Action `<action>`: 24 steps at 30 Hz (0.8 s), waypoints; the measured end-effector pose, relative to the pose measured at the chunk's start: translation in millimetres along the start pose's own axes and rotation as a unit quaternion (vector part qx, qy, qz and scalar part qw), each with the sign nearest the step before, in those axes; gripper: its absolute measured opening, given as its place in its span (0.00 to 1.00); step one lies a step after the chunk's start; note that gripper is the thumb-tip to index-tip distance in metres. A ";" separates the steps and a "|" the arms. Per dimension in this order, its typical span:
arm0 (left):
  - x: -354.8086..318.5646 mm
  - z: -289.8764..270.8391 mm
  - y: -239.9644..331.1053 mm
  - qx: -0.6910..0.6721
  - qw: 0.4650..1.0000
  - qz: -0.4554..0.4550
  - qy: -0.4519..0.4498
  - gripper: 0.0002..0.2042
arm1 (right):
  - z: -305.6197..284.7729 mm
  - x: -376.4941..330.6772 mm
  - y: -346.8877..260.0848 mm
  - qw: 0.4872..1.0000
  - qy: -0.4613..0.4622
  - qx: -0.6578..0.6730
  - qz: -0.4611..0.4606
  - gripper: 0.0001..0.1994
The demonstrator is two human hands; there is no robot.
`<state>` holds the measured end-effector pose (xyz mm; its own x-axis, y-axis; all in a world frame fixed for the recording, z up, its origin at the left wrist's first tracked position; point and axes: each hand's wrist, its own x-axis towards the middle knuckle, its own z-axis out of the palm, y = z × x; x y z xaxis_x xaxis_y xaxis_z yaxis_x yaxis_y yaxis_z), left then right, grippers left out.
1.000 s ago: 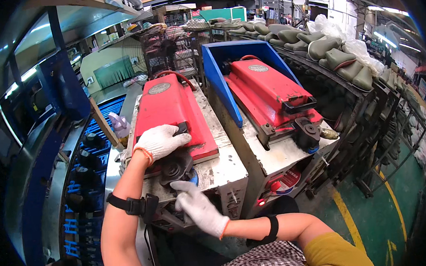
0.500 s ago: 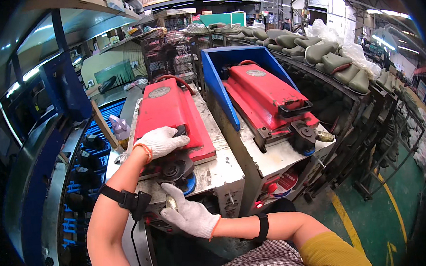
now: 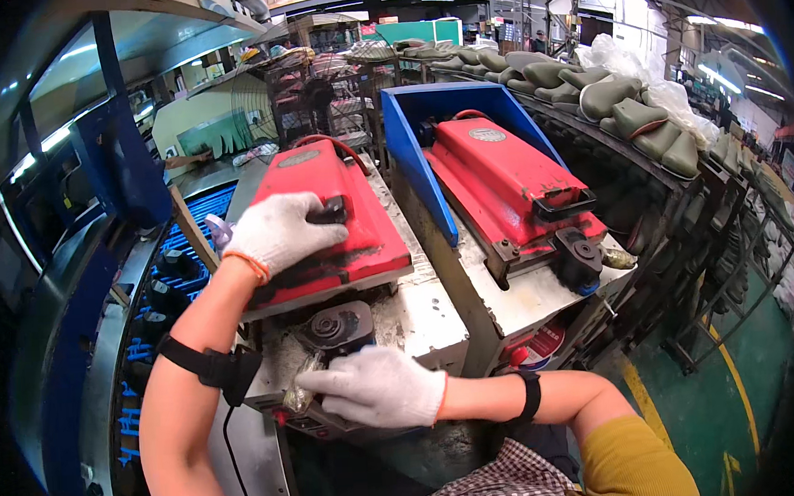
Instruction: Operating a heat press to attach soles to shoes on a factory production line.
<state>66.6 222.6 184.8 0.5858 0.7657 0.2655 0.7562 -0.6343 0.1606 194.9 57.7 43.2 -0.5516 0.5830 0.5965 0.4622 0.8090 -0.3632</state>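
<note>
Hands are set one above the other over the same machine: left hand (image 3: pixel 280 232), gloved, is laid flat on the red lid (image 3: pixel 336 220) w/ fingers curled onto the black handle (image 3: pixel 327 211) near the lid's front edge; a full clamp on it can't be told. Right hand (image 3: pixel 376 387), also gloved, is held lower, at the front lip of the surface (image 3: pixel 419 315), fingers pointed toward the person's left & pinched on a small clear, crinkled piece (image 3: pixel 299 395).

Lid's long axis is run away from the person, toward the hinge end at the back. Handle is sat at the near end, so the left hand is much the nearer one; right hand is kept below & in front of the lid, just under the round black part (image 3: pixel 334 326) exposed beneath the lid's front edge.

A 2nd red lid (image 3: pixel 511 182) is seen to the right, behind a blue panel (image 3: pixel 415 170), well apart from both hands.
</note>
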 end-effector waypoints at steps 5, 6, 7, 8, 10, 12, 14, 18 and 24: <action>27.3 -44.6 1.3 -0.012 0.994 -0.007 0.111 0.25 | -24.3 23.9 55.8 0.989 0.122 -0.077 -0.019 0.13; 30.1 -54.1 -4.6 -0.032 0.992 -0.017 0.123 0.26 | -27.7 35.1 65.4 0.991 0.117 -0.065 0.006 0.11; 36.1 -57.7 -12.3 -0.011 0.979 0.040 0.199 0.26 | -24.6 41.3 80.9 0.989 0.124 -0.054 0.055 0.11; 46.3 -65.3 -18.9 -0.048 0.969 0.043 0.237 0.28 | -22.8 50.5 98.2 0.984 0.113 -0.089 0.104 0.15; 54.8 -66.2 -27.4 -0.087 0.957 0.044 0.272 0.30 | -15.5 69.2 134.4 0.967 0.075 -0.129 0.207 0.24; 58.7 -60.2 -37.0 0.111 0.897 0.092 0.418 0.32 | -9.5 92.8 153.6 0.945 0.006 -0.141 0.295 0.38; 55.1 -54.6 -38.8 0.133 0.871 0.131 0.454 0.36 | 5.0 110.9 163.1 0.937 0.008 -0.164 0.308 0.40; 17.3 -26.3 -32.0 0.121 0.881 0.147 0.432 0.37 | 9.4 147.9 145.2 0.907 -0.090 -0.182 0.368 0.47; -48.9 38.9 -23.9 -0.036 0.919 0.185 0.347 0.40 | 7.0 146.2 182.2 0.905 -0.068 -0.225 0.354 0.41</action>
<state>31.3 204.6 131.0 0.4528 0.2596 0.8530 0.5065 -0.8622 -0.0065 193.6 290.9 59.3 -0.0729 0.9722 0.2226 0.9524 0.1341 -0.2738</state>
